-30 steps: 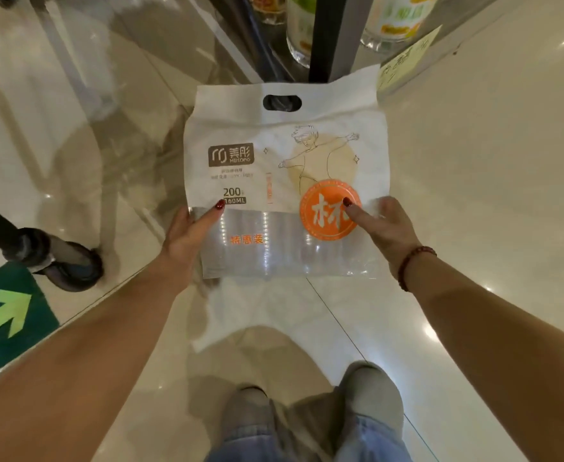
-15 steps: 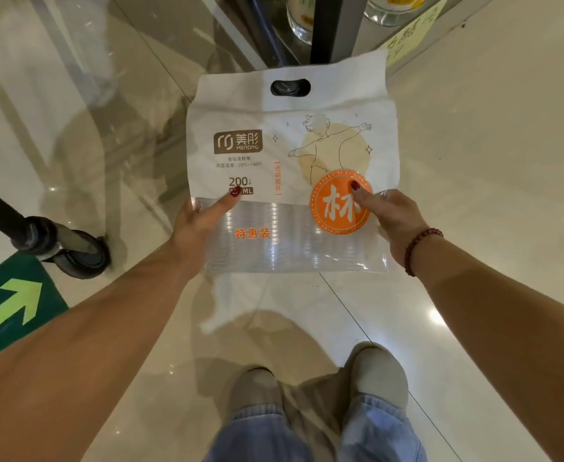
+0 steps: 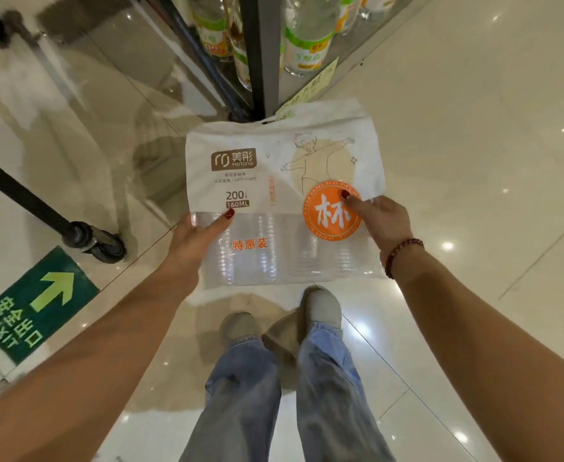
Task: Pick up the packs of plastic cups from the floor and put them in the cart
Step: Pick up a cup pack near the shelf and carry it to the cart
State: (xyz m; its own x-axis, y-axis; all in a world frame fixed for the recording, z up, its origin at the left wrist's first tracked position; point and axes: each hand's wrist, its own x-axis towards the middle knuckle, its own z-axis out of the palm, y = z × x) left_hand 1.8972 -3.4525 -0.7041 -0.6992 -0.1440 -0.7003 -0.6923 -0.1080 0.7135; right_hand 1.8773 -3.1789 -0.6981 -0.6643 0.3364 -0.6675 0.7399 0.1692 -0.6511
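The pack of plastic cups (image 3: 274, 181) is off the floor (image 3: 474, 161), held in the air straight in front of you, printed face up. Its line from the clear bottom to the handle edge runs away from you, with the bottom nearest your body and the handle edge out by the shelf post (image 3: 262, 55).

You have it by both lower corners. Your left hand (image 3: 194, 238) pinches the left edge, thumb on the front and the other fingers (image 3: 220, 221) hidden behind. Your right hand (image 3: 380, 221) pinches the right edge, thumb on the orange disc. Both grips sit low, so the top hangs unsupported.

A black bar (image 3: 17, 191) and a wheel (image 3: 104, 243) stand to your left, near your left hand; I take them for part of the cart, though its basket is out of view. The swing therefore probably goes leftward, with the left hand leading.

Count: one pack, two hands on it, one wheel, one green exit sign (image 3: 37, 301) and several bottles (image 3: 307, 38) on the shelf, too overlapped to number. No other pack shows on the floor.
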